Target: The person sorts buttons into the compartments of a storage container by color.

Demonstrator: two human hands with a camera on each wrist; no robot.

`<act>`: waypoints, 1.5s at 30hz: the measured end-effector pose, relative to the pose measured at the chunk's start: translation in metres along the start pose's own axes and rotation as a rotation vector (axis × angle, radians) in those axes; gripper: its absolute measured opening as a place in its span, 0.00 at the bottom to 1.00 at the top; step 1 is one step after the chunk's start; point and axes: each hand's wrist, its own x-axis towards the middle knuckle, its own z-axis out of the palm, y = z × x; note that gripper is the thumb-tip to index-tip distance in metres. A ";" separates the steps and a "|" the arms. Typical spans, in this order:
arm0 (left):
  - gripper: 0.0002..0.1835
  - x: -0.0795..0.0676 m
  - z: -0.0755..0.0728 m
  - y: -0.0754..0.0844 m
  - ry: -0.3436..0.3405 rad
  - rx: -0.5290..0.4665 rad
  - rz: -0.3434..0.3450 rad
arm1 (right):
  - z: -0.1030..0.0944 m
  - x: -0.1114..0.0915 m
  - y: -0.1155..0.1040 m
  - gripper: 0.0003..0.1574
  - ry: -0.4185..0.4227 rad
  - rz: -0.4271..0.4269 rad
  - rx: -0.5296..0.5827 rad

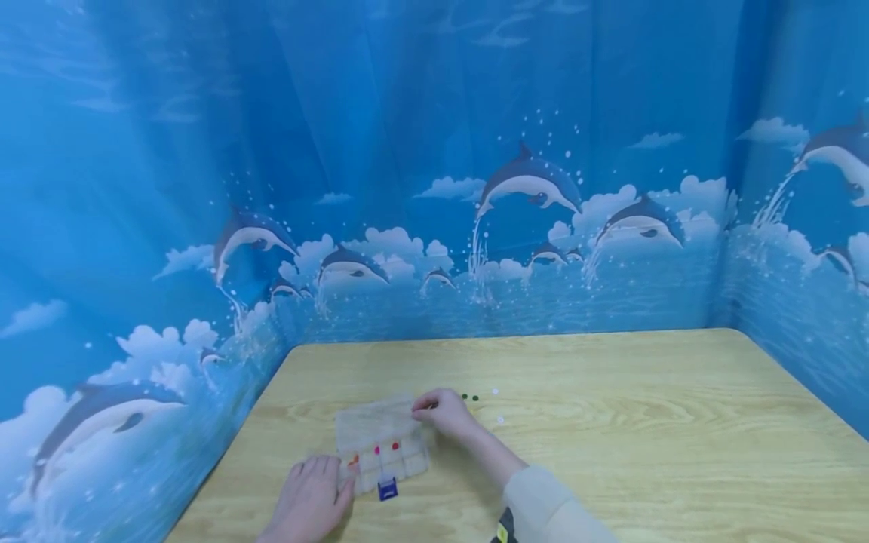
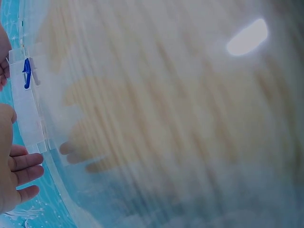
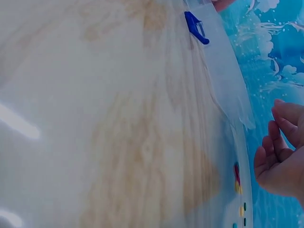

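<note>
A clear plastic compartment box point(image 1: 414, 464) lies on the table with its see-through lid point(image 1: 366, 424) folded back and a blue latch point(image 1: 388, 490) at its front. Its compartments hold small orange pieces point(image 1: 354, 459), a pink piece point(image 1: 377, 450) and a red piece point(image 1: 395, 446). My left hand point(image 1: 308, 494) rests at the box's left edge, fingers straight. Over the lid's right edge is my right hand point(image 1: 444, 412), thumb and forefinger brought close together; I cannot tell whether they pinch a small piece. In the right wrist view, the right hand point(image 3: 285, 152) has its other fingers loosely bent.
Beyond the right hand lie small dark green pieces point(image 1: 475, 398) and white pieces point(image 1: 501, 419) on the wooden table point(image 1: 645, 437). More small coloured pieces point(image 3: 241, 209) show in the right wrist view. A blue dolphin-print curtain point(image 1: 421, 151) hangs around the table's far and side edges.
</note>
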 end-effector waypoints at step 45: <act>0.18 0.000 0.004 -0.003 0.019 -0.004 0.005 | -0.042 -0.013 0.027 0.06 -0.056 -0.003 -0.221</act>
